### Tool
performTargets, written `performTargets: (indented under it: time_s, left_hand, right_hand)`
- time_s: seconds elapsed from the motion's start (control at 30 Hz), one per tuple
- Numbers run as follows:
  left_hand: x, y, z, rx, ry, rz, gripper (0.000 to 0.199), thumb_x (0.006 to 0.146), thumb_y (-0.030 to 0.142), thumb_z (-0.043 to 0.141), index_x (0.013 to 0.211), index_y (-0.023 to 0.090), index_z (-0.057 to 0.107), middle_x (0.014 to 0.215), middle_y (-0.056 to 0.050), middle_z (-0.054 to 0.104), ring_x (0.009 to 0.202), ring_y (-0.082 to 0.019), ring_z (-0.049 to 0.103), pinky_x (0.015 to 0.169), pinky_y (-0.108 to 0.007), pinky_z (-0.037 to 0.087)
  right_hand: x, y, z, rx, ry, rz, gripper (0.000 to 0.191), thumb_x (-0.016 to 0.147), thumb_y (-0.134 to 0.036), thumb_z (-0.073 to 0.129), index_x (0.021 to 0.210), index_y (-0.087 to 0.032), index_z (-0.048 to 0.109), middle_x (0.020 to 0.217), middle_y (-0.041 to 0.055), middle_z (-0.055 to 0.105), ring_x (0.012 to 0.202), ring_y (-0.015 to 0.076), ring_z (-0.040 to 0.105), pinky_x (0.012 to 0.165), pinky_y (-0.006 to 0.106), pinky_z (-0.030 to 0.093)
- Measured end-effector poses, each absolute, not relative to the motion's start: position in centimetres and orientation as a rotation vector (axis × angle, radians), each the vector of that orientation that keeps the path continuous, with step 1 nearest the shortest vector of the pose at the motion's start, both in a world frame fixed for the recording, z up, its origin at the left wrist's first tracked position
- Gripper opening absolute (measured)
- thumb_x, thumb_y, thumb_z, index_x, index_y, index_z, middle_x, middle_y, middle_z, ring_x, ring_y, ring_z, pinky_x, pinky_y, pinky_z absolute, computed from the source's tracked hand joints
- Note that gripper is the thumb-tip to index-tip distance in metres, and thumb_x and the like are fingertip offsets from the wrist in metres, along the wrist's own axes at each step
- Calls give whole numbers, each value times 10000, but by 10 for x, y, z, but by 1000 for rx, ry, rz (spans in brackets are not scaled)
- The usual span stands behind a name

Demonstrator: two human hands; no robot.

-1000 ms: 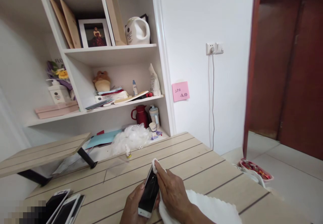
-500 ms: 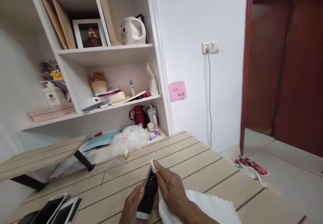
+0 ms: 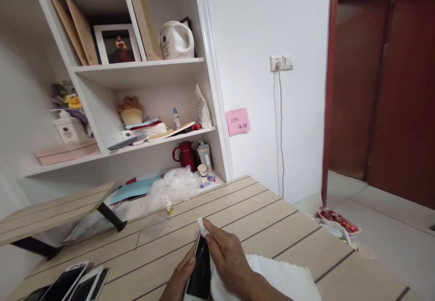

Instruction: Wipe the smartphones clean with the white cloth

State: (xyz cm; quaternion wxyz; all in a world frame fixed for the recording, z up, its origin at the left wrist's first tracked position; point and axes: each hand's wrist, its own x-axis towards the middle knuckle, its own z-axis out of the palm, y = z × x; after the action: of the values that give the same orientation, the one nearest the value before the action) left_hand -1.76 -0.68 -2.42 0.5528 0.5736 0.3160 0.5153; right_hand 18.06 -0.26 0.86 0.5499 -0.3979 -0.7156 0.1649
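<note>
A white smartphone [image 3: 198, 271] with a dark screen is tilted up above the table, its lower end cut off by the frame's bottom edge. My left hand [image 3: 178, 276] grips it along the left side, thumb on the edge. Over its upper right corner, my right hand [image 3: 229, 258] presses a white cloth [image 3: 278, 271], a small tuft of which sticks up past the fingertips. The rest of the cloth trails under my right wrist onto the tabletop. My right fingers are closed on the cloth, partly hidden behind the hand.
Several phones [image 3: 76, 283] lie at the lower left of the slatted table [image 3: 265, 215]. Beyond my hands are a small bottle [image 3: 169, 205] and a clear plastic sheet [image 3: 152, 229]. A raised wooden stand [image 3: 64, 208] occupies the left; crumpled plastic [image 3: 173, 185] lies at the back.
My right hand and the cloth's tuft have shifted slightly left at the phone's top corner. The phone sits a little lower in view, and its bottom end is now cut off.
</note>
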Motion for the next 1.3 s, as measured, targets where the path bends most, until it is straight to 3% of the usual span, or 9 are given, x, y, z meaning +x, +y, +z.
performTargets:
  time_s: [0.1, 0.2, 0.4, 0.5, 0.67, 0.83, 1.0, 1.17, 1.3]
  left_hand:
    - [-7, 4, -16, 1310, 747, 1038, 513, 727, 507, 734, 1160, 233, 718, 1263, -73, 668, 1320, -329, 459, 1154, -430, 262]
    - [4, 1, -9, 1156, 803, 1020, 661, 720, 485, 752, 1306, 214, 611, 1105, -116, 717, 1044, -297, 633, 921, -385, 465]
    - [8, -16, 1, 1097, 909, 1170, 695, 663, 435, 813, 1285, 187, 626, 814, -87, 705, 669, -157, 595, 648, -259, 438]
    - [5, -16, 7, 1059, 946, 1180, 641, 669, 416, 806, 1257, 212, 651, 741, -44, 673, 659, -155, 586, 649, -251, 449]
    - [4, -13, 5, 1151, 905, 1190, 450, 691, 418, 787, 1064, 168, 750, 653, -26, 629, 662, -160, 560, 690, -265, 445]
    - [7, -13, -5, 1173, 958, 1247, 600, 647, 440, 818, 1159, 149, 704, 720, -40, 649, 586, -119, 504, 611, -255, 390]
    - [5, -14, -6, 1128, 823, 1134, 588, 638, 414, 814, 1154, 159, 695, 643, -18, 584, 572, -130, 508, 545, -235, 371]
    - [2, -14, -15, 1166, 797, 1124, 899, 553, 428, 847, 1361, 170, 548, 826, -76, 645, 665, -164, 556, 598, -262, 422]
    - [1, -11, -15, 1172, 808, 1103, 903, 549, 409, 854, 1357, 149, 548, 767, -60, 637, 635, -163, 539, 591, -269, 432]
  right_hand:
    - [182, -2, 8, -987, -1705, 303, 420, 1001, -299, 350, 1367, -214, 540, 944, 82, 744, 796, 202, 690, 759, 306, 539]
    - [187, 1, 10, -1076, -1629, 328, 409, 1011, -322, 341, 1329, -224, 580, 850, 56, 744, 726, 190, 683, 734, 292, 540]
    - [181, -4, 6, -973, -1707, 269, 422, 1015, -295, 325, 1390, -210, 497, 862, 53, 722, 710, 172, 666, 694, 256, 522]
    - [172, -12, 1, -919, -1857, 42, 442, 1003, -255, 324, 1424, -191, 442, 788, 62, 690, 654, 176, 635, 642, 257, 499]
    - [172, -16, 2, -933, -2026, -198, 430, 962, -227, 397, 1382, -224, 489, 774, 65, 648, 614, 187, 604, 579, 258, 465]
    - [181, -15, 10, -1097, -1909, -195, 465, 937, -149, 405, 1382, -253, 487, 830, 60, 638, 685, 179, 615, 627, 244, 455]
    - [177, -22, 15, -953, -2087, -103, 334, 939, -219, 454, 1235, -289, 590, 771, 17, 630, 611, 155, 580, 598, 224, 438]
    - [181, -10, 6, -1039, -1872, 5, 374, 970, -195, 378, 1285, -260, 569, 809, 42, 655, 710, 169, 624, 680, 240, 473]
    - [177, -12, 1, -970, -1919, 67, 364, 983, -229, 385, 1293, -265, 575, 796, 39, 664, 698, 164, 620, 683, 236, 480]
